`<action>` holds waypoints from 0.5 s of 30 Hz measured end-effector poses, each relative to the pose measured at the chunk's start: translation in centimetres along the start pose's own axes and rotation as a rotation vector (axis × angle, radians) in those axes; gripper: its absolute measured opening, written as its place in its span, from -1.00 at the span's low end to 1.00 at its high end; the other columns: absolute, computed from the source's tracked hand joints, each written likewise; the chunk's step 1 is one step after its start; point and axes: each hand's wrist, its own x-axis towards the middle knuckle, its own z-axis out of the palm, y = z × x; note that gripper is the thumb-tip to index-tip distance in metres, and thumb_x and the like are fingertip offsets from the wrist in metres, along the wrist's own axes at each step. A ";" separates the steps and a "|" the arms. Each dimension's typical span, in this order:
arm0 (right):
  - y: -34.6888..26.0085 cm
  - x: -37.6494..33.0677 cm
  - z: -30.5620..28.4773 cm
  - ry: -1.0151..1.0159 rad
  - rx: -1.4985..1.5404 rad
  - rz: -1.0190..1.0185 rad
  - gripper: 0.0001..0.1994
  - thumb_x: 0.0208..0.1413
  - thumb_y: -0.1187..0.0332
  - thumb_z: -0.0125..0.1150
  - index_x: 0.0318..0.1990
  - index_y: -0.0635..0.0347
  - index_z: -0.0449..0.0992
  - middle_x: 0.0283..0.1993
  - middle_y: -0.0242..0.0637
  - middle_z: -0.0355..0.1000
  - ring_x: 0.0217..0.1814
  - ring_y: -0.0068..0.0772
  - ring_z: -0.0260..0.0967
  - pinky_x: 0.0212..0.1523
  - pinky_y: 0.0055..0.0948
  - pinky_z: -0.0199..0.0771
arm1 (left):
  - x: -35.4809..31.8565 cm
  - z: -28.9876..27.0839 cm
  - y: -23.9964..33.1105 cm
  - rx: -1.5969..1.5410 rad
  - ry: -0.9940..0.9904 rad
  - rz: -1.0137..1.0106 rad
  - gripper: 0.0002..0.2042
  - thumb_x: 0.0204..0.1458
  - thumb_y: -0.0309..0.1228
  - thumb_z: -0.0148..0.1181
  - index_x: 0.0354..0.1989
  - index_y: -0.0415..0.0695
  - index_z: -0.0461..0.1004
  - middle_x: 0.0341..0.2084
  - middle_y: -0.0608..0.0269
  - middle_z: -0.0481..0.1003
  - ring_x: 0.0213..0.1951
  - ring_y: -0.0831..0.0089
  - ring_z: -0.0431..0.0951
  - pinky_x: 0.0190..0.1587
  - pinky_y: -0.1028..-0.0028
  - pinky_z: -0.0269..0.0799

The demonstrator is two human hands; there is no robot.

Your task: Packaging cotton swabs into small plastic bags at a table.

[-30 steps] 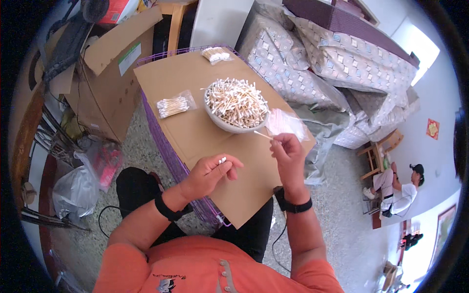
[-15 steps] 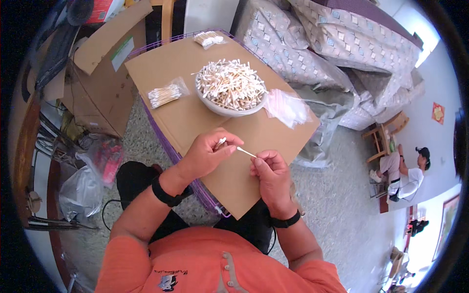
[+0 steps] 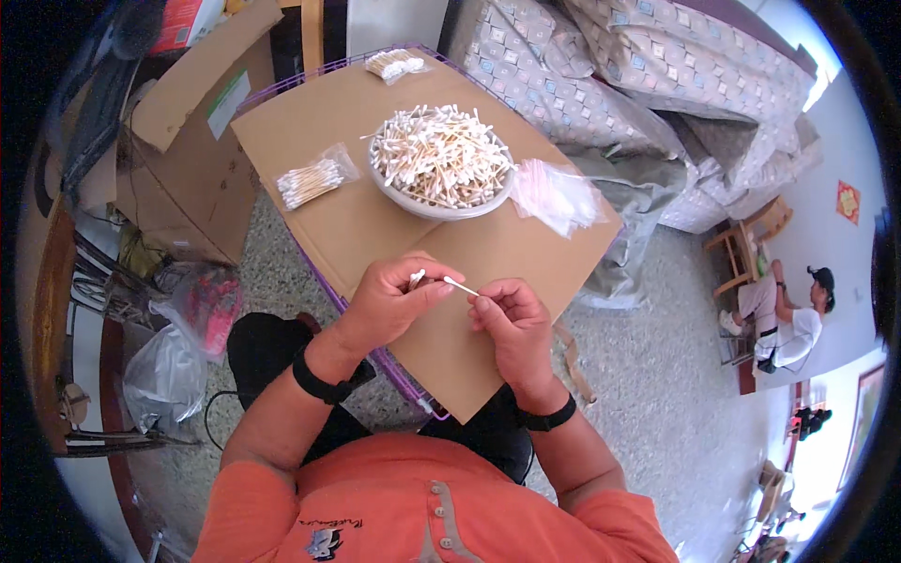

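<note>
My left hand (image 3: 392, 302) is closed around a small bunch of cotton swabs (image 3: 416, 278) whose white tips stick out above the fingers. My right hand (image 3: 510, 322) pinches one single cotton swab (image 3: 460, 285) and holds its tip close to the left hand. Both hands hover over the near part of a brown cardboard sheet (image 3: 366, 216). Farther back on the sheet stands a white bowl (image 3: 439, 204) heaped with cotton swabs. A filled small clear bag of swabs (image 3: 313, 178) lies left of the bowl, and a pile of empty clear bags (image 3: 559, 193) lies to its right.
Another small bag of swabs (image 3: 394, 64) lies at the sheet's far edge. An open cardboard box (image 3: 184, 122) stands at left, with plastic bags (image 3: 178, 338) on the floor below it. Patterned cushions (image 3: 601, 75) are behind. A person (image 3: 784, 314) sits on a chair at far right.
My right hand came back from the clear bags near the bowl toward the left hand, now holding a single swab. The left hand stayed closed on its bunch.
</note>
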 end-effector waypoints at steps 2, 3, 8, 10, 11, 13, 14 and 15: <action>0.1 0.0 0.0 -0.013 -0.017 -0.008 -0.91 0.17 0.51 0.18 -0.19 0.23 0.43 -0.35 -0.50 0.42 -0.37 -0.75 0.33 -0.38 -0.72 0.36 | 0.0 0.0 0.0 -0.006 0.001 0.000 -0.89 0.06 -0.53 0.20 -0.25 -0.25 0.58 -0.40 0.36 0.49 -0.34 0.65 0.41 -0.29 0.61 0.30; 0.2 0.0 0.1 -0.022 -0.024 -0.011 -0.91 0.17 0.50 0.18 -0.20 0.24 0.43 -0.36 -0.51 0.41 -0.37 -0.75 0.33 -0.38 -0.72 0.36 | 0.0 0.0 0.0 -0.007 0.001 0.000 -0.89 0.06 -0.53 0.21 -0.25 -0.25 0.58 -0.40 0.36 0.49 -0.34 0.65 0.41 -0.28 0.61 0.30; 0.2 -0.1 0.2 -0.015 -0.075 -0.029 -0.93 0.17 0.51 0.17 -0.21 0.25 0.45 -0.37 -0.55 0.39 -0.40 -0.79 0.29 -0.40 -0.74 0.32 | 0.0 0.0 -0.2 -0.003 0.006 0.013 -0.89 0.06 -0.52 0.21 -0.26 -0.25 0.58 -0.40 0.36 0.48 -0.34 0.64 0.41 -0.28 0.61 0.30; 0.2 -0.1 0.2 -0.009 -0.088 -0.047 -0.93 0.17 0.52 0.17 -0.22 0.24 0.45 -0.37 -0.56 0.38 -0.40 -0.79 0.28 -0.40 -0.74 0.32 | 0.0 -0.1 -0.1 0.013 0.005 0.021 -0.89 0.06 -0.52 0.22 -0.26 -0.25 0.58 -0.41 0.37 0.48 -0.35 0.65 0.40 -0.29 0.62 0.29; 0.3 -0.2 0.2 -0.001 -0.090 -0.054 -0.93 0.16 0.52 0.18 -0.22 0.24 0.45 -0.37 -0.56 0.38 -0.40 -0.79 0.28 -0.40 -0.74 0.31 | 0.0 0.0 -0.2 0.018 0.010 0.038 -0.89 0.07 -0.51 0.21 -0.26 -0.23 0.58 -0.42 0.39 0.46 -0.39 0.68 0.35 -0.35 0.63 0.25; 0.5 -0.2 0.1 0.014 -0.106 -0.072 -0.92 0.15 0.52 0.19 -0.22 0.23 0.45 -0.37 -0.56 0.37 -0.40 -0.79 0.27 -0.39 -0.73 0.32 | 0.0 0.1 -0.6 0.025 0.018 0.069 -0.88 0.07 -0.49 0.21 -0.25 -0.21 0.59 -0.45 0.43 0.43 -0.48 0.75 0.27 -0.46 0.67 0.16; 0.6 -0.2 0.1 0.021 -0.119 -0.084 -0.92 0.15 0.53 0.19 -0.22 0.22 0.44 -0.37 -0.56 0.37 -0.39 -0.79 0.28 -0.38 -0.73 0.32 | 0.0 0.2 -0.6 0.052 0.014 0.075 -0.89 0.07 -0.49 0.21 -0.25 -0.21 0.59 -0.45 0.43 0.43 -0.48 0.75 0.27 -0.46 0.67 0.16; 0.6 -0.2 0.1 0.027 -0.131 -0.095 -0.91 0.14 0.53 0.19 -0.22 0.22 0.44 -0.37 -0.56 0.37 -0.39 -0.79 0.28 -0.38 -0.73 0.32 | 0.0 0.2 -0.5 0.079 0.010 0.081 -0.89 0.07 -0.49 0.21 -0.25 -0.20 0.59 -0.45 0.43 0.42 -0.48 0.74 0.26 -0.46 0.67 0.16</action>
